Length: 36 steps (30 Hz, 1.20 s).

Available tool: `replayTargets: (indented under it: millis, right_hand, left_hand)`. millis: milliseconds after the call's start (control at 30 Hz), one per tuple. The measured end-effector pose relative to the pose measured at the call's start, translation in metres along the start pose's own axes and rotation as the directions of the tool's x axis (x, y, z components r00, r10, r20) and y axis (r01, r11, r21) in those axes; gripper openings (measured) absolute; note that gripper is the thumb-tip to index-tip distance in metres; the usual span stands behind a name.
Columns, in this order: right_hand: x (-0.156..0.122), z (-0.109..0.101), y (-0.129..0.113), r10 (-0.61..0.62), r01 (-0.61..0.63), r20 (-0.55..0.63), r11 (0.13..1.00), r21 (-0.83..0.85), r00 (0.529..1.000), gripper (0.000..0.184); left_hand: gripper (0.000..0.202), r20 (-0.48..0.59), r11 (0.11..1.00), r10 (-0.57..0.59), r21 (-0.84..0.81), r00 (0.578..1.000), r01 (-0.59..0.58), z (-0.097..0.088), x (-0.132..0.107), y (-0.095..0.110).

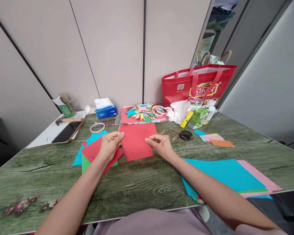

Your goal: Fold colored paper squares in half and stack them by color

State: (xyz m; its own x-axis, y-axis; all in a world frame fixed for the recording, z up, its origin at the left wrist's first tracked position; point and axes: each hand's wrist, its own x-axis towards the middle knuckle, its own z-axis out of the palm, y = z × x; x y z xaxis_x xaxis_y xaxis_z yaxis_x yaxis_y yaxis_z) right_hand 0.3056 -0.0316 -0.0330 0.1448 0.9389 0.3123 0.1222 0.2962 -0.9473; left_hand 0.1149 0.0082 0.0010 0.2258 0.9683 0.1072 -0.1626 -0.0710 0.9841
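Head view, red sheet: the red sheet (pixel 138 143) is in front of the person, between the two hands, above the middle of the table (pixel 137 189); whether its lower edge touches the wood, I cannot tell.
Left hand: the left hand (pixel 110 143) pinches the sheet's left edge, thumb on the near face, fingers mostly hidden; a grip so near the margin seems meant to leave the face uncovered.
Right hand: the right hand (pixel 161 146) pinches the opposite edge likewise; holding from two sides probably keeps the paper taut and level.
Left pile: red, blue and green loose sheets (pixel 93 150) overlap at angles beneath the left hand and forearm, apparently put down loosely, within easy reach.
Right stack: larger blue-topped sheets (pixel 222 173) lie near the table's front edge, partly under the right forearm, more neatly layered, perhaps to save room.
Scissors: the scissors (pixel 182 133) lie beyond the right hand, handles toward the right, seemingly parked within reach but off the paper.
Paper strips: small coloured strips (pixel 221 143) lie fanned right of the scissors, apart from the big stack.
Tape roll: a tape roll (pixel 97 132) lies flat behind the left pile, a pose that should prevent rolling.
Glue stick: the yellow glue stick (pixel 186 119) leans beside a green carton (pixel 198 118), which likely props it.
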Motion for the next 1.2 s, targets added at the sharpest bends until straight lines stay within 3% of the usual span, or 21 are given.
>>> replayTargets:
  millis: [133, 267, 400, 600, 700, 833, 933, 1033, 1200]
  right_hand:
    - [0.0005, 0.0, 0.002, 0.006, -0.006, 0.001, 1.0, 0.012, 1.0, 0.032]
    - [0.0023, -0.0032, 0.004, 0.014, -0.013, -0.036, 0.999, 0.034, 0.999, 0.029]
    - [0.0042, -0.006, 0.0034, 0.015, -0.012, -0.068, 0.999, 0.049, 0.998, 0.03]
    - [0.0062, -0.0078, 0.0062, 0.045, -0.033, -0.087, 0.991, 0.13, 0.995, 0.028]
    - [0.0063, -0.0079, 0.0082, 0.042, -0.029, -0.085, 0.988, 0.152, 0.996, 0.027]
    - [0.006, -0.0065, 0.0075, 0.027, -0.014, -0.081, 0.988, 0.151, 0.996, 0.027]
    - [0.0059, -0.0058, 0.006, 0.032, -0.019, -0.085, 0.989, 0.148, 0.996, 0.026]
    - [0.0065, -0.0066, 0.006, 0.036, -0.02, -0.1, 0.987, 0.157, 0.994, 0.026]
    - [0.0086, -0.0094, 0.0078, 0.048, -0.023, -0.137, 0.984, 0.176, 0.989, 0.025]
  left_hand:
    - [0.027, -0.026, 1.0, 0.012, -0.016, 1.0, -0.012, 0.0019, -0.0009, 0.0005]
    - [0.029, 0.113, 0.994, -0.107, 0.029, 0.988, 0.104, 0.0037, -0.0028, -0.0016]
    - [0.032, 0.256, 0.963, -0.267, 0.114, 0.929, 0.245, 0.0071, -0.0069, -0.0042]
    - [0.036, 0.339, 0.957, -0.281, 0.033, 0.898, 0.287, 0.0072, -0.0081, -0.0044]
    - [0.036, 0.331, 0.964, -0.259, 0.024, 0.907, 0.266, 0.0071, -0.0085, -0.0033]
    - [0.039, 0.203, 0.982, -0.189, 0.054, 0.961, 0.181, 0.0088, -0.0081, -0.0044]
    - [0.039, 0.141, 0.983, -0.177, 0.069, 0.974, 0.168, 0.0097, -0.0072, -0.0069]
    - [0.03, 0.239, 0.97, -0.24, 0.033, 0.941, 0.239, 0.009, -0.0071, -0.0081]
    - [0.035, 0.382, 0.953, -0.299, 0.068, 0.875, 0.296, 0.0058, -0.0075, -0.0075]
